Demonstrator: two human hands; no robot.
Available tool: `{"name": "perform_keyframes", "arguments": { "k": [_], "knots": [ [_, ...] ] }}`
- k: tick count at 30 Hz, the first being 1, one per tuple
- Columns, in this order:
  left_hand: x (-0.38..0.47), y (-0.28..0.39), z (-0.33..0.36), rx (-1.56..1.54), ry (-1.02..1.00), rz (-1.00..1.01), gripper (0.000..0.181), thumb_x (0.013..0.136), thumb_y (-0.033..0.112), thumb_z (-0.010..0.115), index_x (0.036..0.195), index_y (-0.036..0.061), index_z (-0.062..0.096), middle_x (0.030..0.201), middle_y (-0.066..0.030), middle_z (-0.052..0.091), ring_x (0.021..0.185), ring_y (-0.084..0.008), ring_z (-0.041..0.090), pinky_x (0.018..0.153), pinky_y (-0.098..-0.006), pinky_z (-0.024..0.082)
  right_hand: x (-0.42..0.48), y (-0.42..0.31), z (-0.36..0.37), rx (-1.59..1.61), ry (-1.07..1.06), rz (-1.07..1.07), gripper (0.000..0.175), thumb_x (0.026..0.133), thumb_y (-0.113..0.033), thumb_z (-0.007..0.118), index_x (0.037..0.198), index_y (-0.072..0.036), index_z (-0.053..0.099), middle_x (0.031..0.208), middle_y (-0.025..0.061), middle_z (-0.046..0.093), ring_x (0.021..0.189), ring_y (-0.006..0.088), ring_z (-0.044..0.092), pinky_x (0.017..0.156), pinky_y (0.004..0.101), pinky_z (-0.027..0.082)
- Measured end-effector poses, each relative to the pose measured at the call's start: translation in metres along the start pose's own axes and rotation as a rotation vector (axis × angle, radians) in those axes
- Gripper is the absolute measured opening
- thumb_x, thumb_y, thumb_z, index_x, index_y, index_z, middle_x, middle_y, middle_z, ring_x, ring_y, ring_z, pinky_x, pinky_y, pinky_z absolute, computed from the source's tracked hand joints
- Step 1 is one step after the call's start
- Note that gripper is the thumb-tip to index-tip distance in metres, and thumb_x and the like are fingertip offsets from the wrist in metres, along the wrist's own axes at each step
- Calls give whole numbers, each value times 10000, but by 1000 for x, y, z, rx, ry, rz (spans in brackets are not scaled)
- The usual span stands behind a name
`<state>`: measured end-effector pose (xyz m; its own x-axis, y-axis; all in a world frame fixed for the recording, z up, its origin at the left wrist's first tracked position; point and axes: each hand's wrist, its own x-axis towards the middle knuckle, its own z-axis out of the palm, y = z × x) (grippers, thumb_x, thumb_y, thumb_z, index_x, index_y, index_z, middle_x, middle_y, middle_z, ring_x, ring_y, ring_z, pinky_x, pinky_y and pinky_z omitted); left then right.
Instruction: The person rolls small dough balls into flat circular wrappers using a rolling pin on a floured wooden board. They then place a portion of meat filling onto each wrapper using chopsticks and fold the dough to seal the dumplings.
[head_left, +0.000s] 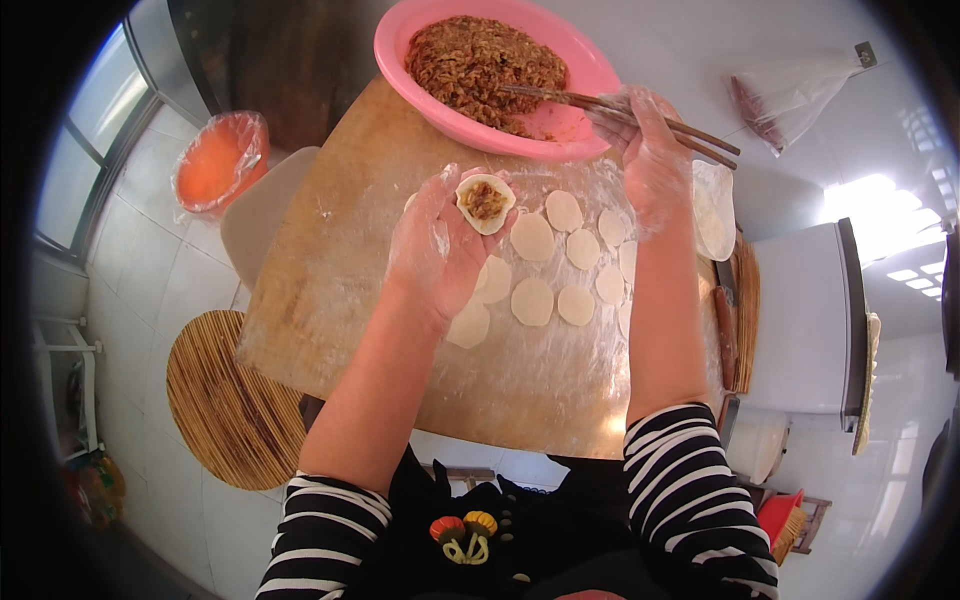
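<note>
In my left hand (439, 244) lies a round dough wrapper (510, 199) cupped around a lump of minced filling (484, 200). My right hand (651, 154) grips a pair of wooden chopsticks (701, 140), whose tips reach into the pink basin (480, 141). That basin holds a large heap of brown filling (472, 71). Flour whitens both hands. Several flat dough wrappers (532, 301) are spread on the floured wooden board (360, 300), to the right of and partly behind my left hand. My right forearm covers some of them.
An orange bin (219, 165) with a plastic liner stands on the floor at left. Below it is a round slatted mat (225, 405). A clear plastic bag (802, 94) hangs on the right wall. White cloth or dough (712, 210) lies beyond my right wrist.
</note>
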<state>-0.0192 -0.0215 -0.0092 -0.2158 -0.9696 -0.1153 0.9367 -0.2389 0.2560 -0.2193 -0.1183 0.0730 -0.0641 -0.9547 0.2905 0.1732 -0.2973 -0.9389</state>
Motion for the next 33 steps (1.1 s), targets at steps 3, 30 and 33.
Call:
{"name": "perform_keyframes", "arguments": {
  "k": [3, 30, 33],
  "knots": [
    [1, 1, 0, -43, -41, -55, 395, 1028, 287, 444, 1210, -50, 542, 1214, -173, 619, 1159, -296, 583, 996, -435, 487, -9, 2, -38, 142, -193, 111, 274, 946, -230, 654, 1074, 10, 632, 939, 117, 693, 816, 220, 697, 749, 352, 588],
    [-3, 2, 10, -42, 0, -19, 210, 1021, 263, 496, 1074, 69, 552, 1246, -145, 566, 1190, -278, 529, 1036, -498, 447, -36, -3, -36, 8, -333, 134, 186, 945, -169, 644, 1029, -3, 650, 922, 115, 695, 833, 202, 692, 738, 344, 605],
    [-3, 2, 9, -49, 0, -21, 206, 1021, 259, 492, 1074, 68, 548, 1238, -142, 566, 1188, -277, 526, 1032, -498, 450, -35, -3, -29, 2, -336, 138, 185, 946, -159, 639, 1034, 3, 651, 914, 117, 694, 826, 208, 694, 739, 356, 609]
  ]
}}
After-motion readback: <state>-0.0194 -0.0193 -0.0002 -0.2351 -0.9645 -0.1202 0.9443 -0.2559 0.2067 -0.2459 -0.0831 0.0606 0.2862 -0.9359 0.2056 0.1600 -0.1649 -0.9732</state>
